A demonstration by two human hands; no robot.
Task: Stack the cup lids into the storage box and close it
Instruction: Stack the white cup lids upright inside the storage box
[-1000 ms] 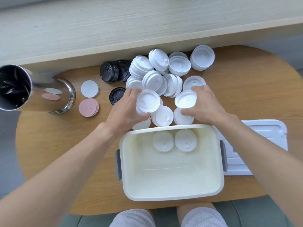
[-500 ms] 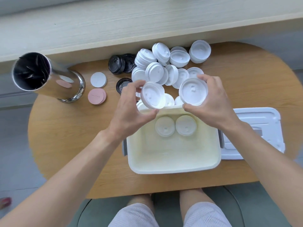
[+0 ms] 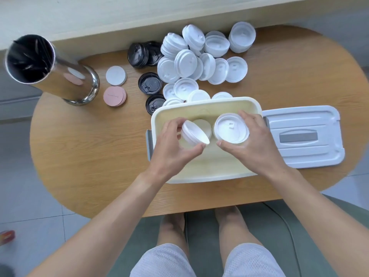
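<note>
Table [image 3: 79, 156] carried open storage box [image 3: 207, 105], box cover [image 3: 303, 136] set aside right. Loose lid pile [image 3: 199, 62] beyond box. Left hand [image 3: 175, 148] fingers pinched tilted lid stack [image 3: 193, 134], right hand [image 3: 253, 144] fingers curled round flat lid [image 3: 231, 128], both over box, likely for stacking.

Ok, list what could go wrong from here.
1. The left hand grips its white lids tilted; set down like that, they may land askew on the lid already in the storage box.
2. The right hand holds its lids by the rim; they could slip.
3. The box lid lies apart, right of the box, easily forgotten.
</note>
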